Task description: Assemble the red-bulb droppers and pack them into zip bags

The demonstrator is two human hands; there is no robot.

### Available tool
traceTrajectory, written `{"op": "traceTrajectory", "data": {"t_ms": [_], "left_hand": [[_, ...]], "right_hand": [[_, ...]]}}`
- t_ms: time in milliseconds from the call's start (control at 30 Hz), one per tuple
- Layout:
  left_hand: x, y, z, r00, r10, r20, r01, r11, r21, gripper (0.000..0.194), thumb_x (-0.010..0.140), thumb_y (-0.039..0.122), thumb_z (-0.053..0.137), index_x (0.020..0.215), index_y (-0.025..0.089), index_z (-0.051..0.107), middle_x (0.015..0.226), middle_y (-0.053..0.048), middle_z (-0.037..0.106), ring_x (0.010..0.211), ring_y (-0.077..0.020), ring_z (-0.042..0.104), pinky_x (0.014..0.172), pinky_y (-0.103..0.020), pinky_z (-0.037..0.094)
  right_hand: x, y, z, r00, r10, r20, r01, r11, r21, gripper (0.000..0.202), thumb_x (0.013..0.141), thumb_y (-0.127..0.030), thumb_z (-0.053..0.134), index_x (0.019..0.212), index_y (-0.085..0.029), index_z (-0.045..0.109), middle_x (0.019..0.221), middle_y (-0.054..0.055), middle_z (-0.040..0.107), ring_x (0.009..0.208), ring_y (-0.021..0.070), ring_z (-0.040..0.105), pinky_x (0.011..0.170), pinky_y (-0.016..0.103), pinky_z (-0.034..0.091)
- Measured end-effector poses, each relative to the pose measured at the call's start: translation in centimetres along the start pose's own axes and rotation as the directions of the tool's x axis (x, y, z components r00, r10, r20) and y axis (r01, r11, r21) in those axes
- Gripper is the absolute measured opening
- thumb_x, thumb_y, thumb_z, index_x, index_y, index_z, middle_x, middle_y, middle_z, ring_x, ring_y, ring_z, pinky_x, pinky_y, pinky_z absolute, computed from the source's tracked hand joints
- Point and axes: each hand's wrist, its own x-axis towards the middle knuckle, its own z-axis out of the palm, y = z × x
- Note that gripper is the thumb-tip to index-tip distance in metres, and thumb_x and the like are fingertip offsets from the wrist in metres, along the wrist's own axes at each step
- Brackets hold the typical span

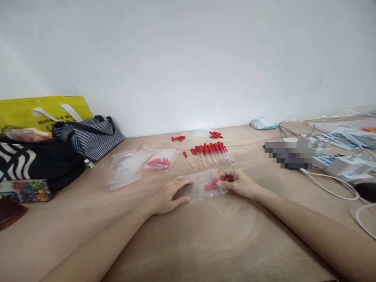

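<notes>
A clear plastic bag lies flat on the table between my hands, with red-ended droppers inside near its right opening. My left hand rests on the bag's left end, thumb and fingers apart. At the opening, my right hand pinches a red dropper end, its fingers curled together. Beyond the bag, a row of several red-topped droppers lies side by side, with one single dropper to their left. Filled bags and a stack of clear bags lie left of these.
Loose red caps and more red pieces lie near the wall. At the left are a striped bag, a black bag and a yellow bag. Chargers, white cables and a blurred dark object occupy the right.
</notes>
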Motion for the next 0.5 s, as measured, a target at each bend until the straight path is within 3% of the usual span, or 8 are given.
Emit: {"op": "traceTrajectory", "data": {"t_ms": [267, 400, 500], "left_hand": [[0.12, 0.46, -0.19, 1.0, 0.005, -0.005, -0.005, 1.0, 0.008, 0.043, 0.083, 0.034, 0.045, 0.124, 0.024, 0.037, 0.125, -0.005, 0.046, 0.117, -0.0217, 0.039, 0.098, -0.039, 0.03], [0.19, 0.47, -0.18, 1.0, 0.01, -0.014, -0.01, 1.0, 0.001, 0.043, 0.082, 0.034, 0.046, 0.124, 0.024, 0.038, 0.125, -0.005, 0.046, 0.116, -0.0218, 0.039, 0.099, -0.04, 0.029], [0.16, 0.38, -0.1, 1.0, 0.009, -0.018, -0.008, 1.0, 0.001, 0.043, 0.082, 0.034, 0.046, 0.123, 0.025, 0.039, 0.126, -0.005, 0.045, 0.118, -0.023, 0.037, 0.098, -0.041, 0.03]], "right_hand": [[0.01, -0.41, 0.08, 0.999, 0.037, 0.025, -0.038, 0.998, 0.054, 0.037, 0.058, -0.039, 0.067, 0.081, -0.017, 0.047, 0.059, -0.006, 0.053, 0.039, 0.0037, 0.041, 0.036, 0.017, 0.027], [0.6, 0.08, 0.56, 0.997, 0.014, -0.069, -0.017, 0.999, -0.035, 0.034, 0.061, -0.042, 0.064, 0.072, -0.018, 0.044, 0.048, -0.008, 0.049, 0.034, 0.0034, 0.034, 0.035, 0.017, 0.025], [0.9, 0.39, 1.02, 0.994, -0.036, -0.102, 0.026, 0.994, -0.105, 0.032, 0.059, -0.042, 0.066, 0.061, -0.016, 0.047, 0.046, -0.006, 0.047, 0.038, 0.0042, 0.038, 0.038, 0.017, 0.027]]}}
